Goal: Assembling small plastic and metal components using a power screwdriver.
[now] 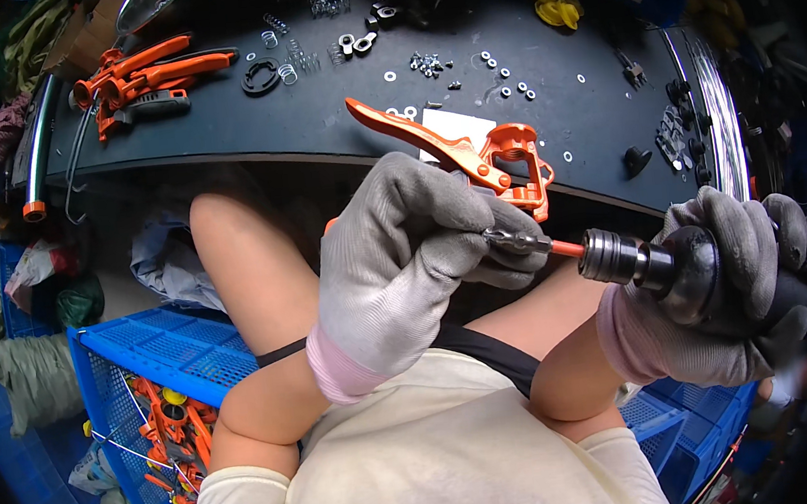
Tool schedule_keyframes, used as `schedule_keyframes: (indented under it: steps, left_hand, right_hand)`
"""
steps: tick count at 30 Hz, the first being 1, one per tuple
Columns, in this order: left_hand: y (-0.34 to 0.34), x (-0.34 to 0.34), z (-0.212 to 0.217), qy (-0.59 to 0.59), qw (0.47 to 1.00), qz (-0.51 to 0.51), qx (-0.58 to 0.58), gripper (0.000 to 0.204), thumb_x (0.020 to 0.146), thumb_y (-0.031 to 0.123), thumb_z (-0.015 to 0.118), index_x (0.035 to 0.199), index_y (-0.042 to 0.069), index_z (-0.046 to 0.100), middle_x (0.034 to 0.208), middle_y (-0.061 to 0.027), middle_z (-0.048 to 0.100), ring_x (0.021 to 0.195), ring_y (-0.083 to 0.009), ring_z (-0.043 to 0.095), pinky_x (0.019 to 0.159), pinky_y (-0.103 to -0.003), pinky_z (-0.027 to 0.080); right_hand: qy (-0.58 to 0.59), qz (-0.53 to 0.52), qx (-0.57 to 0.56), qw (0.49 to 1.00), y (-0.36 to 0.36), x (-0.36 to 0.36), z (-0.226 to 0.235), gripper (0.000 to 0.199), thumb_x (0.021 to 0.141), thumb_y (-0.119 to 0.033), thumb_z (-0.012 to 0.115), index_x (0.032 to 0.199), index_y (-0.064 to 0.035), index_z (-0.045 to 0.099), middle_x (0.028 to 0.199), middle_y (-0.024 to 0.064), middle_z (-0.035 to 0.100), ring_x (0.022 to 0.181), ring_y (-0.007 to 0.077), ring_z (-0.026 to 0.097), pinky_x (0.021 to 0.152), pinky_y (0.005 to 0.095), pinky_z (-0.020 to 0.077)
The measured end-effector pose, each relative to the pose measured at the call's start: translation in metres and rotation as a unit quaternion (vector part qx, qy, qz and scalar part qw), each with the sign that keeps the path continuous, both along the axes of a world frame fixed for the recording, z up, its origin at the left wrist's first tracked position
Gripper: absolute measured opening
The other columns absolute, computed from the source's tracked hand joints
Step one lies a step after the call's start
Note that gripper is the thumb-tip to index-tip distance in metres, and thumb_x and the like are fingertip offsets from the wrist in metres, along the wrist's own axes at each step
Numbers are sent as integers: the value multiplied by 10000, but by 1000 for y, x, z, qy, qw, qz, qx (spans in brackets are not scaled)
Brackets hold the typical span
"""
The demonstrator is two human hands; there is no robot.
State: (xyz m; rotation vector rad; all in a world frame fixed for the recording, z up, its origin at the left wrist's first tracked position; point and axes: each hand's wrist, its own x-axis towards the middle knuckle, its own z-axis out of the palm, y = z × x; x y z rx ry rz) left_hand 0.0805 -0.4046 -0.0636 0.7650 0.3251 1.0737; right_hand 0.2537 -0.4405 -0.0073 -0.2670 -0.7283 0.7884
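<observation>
Holding, left hand: I see the gloved left hand (396, 272) curled around the orange lever-handled tool (488, 168), thumb and forefinger pinched together beside the driver bit (519, 241); I cannot tell whether a screw sits between those fingertips.
Gripping, right hand: my view has the gloved right hand (741, 244) wrapped around the black power driver (694, 263), on the right.
Bit and chuck: the silver bit, on a red shank (568, 248), runs left from the dark chuck (603, 254) to the left fingertips.
Orange tool: I find it raised before the near edge of the dark workbench (314, 129), its lever slanting far and left, its frame on the right.
Bench, left: orange-handled tools (154, 77) lie in a heap, with a black ring (260, 76) to their right.
Bench, middle: I make out coil springs (302, 60), a pile of small screws (426, 63) and pale washers (505, 73); white paper (461, 125) lies nearer.
Bench, far right: yellow parts (557, 12).
Near left: a blue crate (175, 347) contains orange parts (172, 425).
</observation>
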Motion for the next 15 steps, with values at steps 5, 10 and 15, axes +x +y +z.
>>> schedule_keyframes:
  steps: [5, 10, 15]
  left_hand:
    - [-3, 7, -9, 66, 982, 122, 128, 121, 913, 39, 538, 958, 3, 431, 917, -163, 625, 835, -188, 654, 731, -282, 558]
    - [8, 0, -16, 138, 966, 88, 199, 157, 910, 56, 549, 975, 18, 411, 962, -227, 610, 872, -234, 634, 758, -352, 552]
    - [30, -16, -11, 589, 625, 209, 468, 280, 700, 118, 730, 953, 41, 638, 884, -86, 624, 819, -245, 587, 734, -343, 473]
  right_hand:
    - [8, 26, -44, 999, 0, -4, 0, 343, 701, -105, 675, 915, -135, 408, 603, -49, 497, 598, 51, 497, 553, 156, 460]
    - [4, 36, -5, 999, 11, 2, -6, 350, 699, -107, 667, 919, -121, 395, 593, -46, 482, 595, 52, 480, 571, 169, 464]
    - [-123, 5, -24, 992, 20, 25, -12, 324, 791, -177, 567, 1033, 24, 490, 847, 71, 482, 655, 123, 453, 576, 303, 382]
